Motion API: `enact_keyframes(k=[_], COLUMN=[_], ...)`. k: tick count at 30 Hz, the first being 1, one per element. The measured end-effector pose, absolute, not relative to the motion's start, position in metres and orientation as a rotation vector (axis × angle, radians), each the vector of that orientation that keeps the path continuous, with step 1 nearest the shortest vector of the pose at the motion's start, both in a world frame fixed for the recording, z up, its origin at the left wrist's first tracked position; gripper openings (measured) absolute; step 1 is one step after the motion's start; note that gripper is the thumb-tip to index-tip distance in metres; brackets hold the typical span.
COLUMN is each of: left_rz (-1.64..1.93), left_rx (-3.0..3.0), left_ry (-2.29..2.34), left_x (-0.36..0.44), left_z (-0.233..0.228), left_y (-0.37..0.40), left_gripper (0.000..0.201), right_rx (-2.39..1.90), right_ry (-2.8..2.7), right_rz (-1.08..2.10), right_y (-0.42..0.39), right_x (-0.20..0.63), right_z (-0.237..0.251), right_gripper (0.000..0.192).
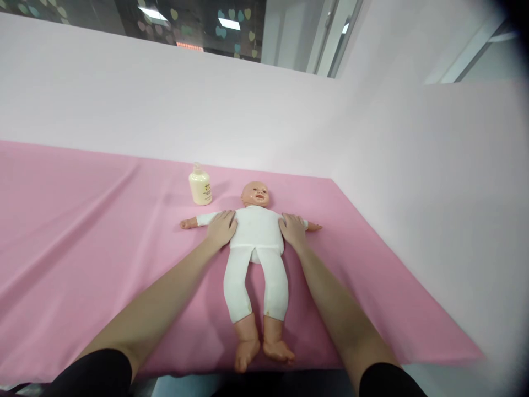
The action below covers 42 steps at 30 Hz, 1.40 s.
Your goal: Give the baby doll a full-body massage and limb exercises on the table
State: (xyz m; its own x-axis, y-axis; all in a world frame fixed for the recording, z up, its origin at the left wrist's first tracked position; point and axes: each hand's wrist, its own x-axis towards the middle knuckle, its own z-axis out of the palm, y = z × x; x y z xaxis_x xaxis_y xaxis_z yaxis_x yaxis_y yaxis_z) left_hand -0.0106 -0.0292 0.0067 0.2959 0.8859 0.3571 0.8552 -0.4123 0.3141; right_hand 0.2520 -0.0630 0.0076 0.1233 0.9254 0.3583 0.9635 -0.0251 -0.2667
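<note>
Fingers (227,214) close together, left hand (221,229) and right hand (294,229) rested on a white-clad plastic baby doll (256,229), seemingly steadying its arms.

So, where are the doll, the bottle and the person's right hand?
Doll (257,231): head view, on its white torso.
Bottle (200,188): head view, middle of its body.
Right hand (294,227): head view, back of the hand.

Single head-worn view, forward and down.
</note>
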Motion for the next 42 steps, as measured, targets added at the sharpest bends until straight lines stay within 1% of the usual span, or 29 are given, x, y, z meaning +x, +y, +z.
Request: enact_keyframes(k=[4,10,15,19,27,30,32,34,39,42], left_rz=[0.709,0.675,0.652,0.688,0.669,0.661,0.653,0.672,0.754,0.756], left_rx=[2.516,2.492,2.525,2.537,2.485,2.483,2.504,2.546,2.631,2.614], left_ry=[1.844,2.011,2.007,1.838,1.399,1.239,1.146,1.038,0.566,0.473], left_x=[-0.024,-0.035,-0.029,-0.023,-0.005,0.001,0.004,0.007,0.015,0.018], left_z=[0.009,0.012,0.012,0.013,0.003,0.003,0.007,0.013,0.027,0.029], left_y=[-0.027,-0.024,-0.028,-0.030,-0.032,-0.036,-0.041,-0.047,-0.062,-0.067], left_gripper=[0.040,0.037,0.036,0.041,0.052,0.059,0.060,0.057,0.031,0.027], right_rx=[-2.062,-2.159,-2.115,-2.043,-1.789,-1.728,-1.664,-1.563,-1.194,-1.111], right_ry=[-1.788,-1.687,-1.740,-1.792,-1.947,-1.962,-1.997,-2.065,-2.323,-2.355], right_rz=[-0.213,-0.237,-0.261,-0.209,0.122,0.270,0.346,0.377,0.380,0.410], right_y=[-0.068,-0.069,-0.069,-0.067,-0.059,-0.061,-0.065,-0.073,-0.091,-0.092], right_x=[0.257,0.266,0.264,0.254,0.232,0.224,0.216,0.208,0.187,0.181], right_z=[0.011,0.013,0.010,0.008,0.010,0.012,0.017,0.024,0.043,0.046], right_gripper=[0.038,0.037,0.039,0.038,0.043,0.052,0.058,0.056,0.047,0.045])
